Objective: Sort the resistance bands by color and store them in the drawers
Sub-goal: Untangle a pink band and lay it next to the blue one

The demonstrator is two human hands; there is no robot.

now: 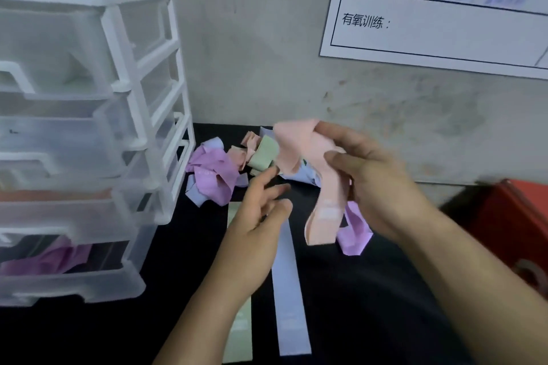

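The right hand [376, 184] gripped a crumpled peach-pink elastic band [308, 154] above the black tabletop [370, 305]; the left hand [255, 231] hung beside it, fingers loose, holding nothing. Behind them a tangled heap of purple, lavender and green bands [213, 169] lay against the grey wall [252, 53]; two flat strips, pale green [241, 326] and lavender [289, 290], ran toward the near edge. A white translucent plastic drawer tower [118, 98] crowded the left; a red box [510, 222] hemmed the right; open black surface lay between.
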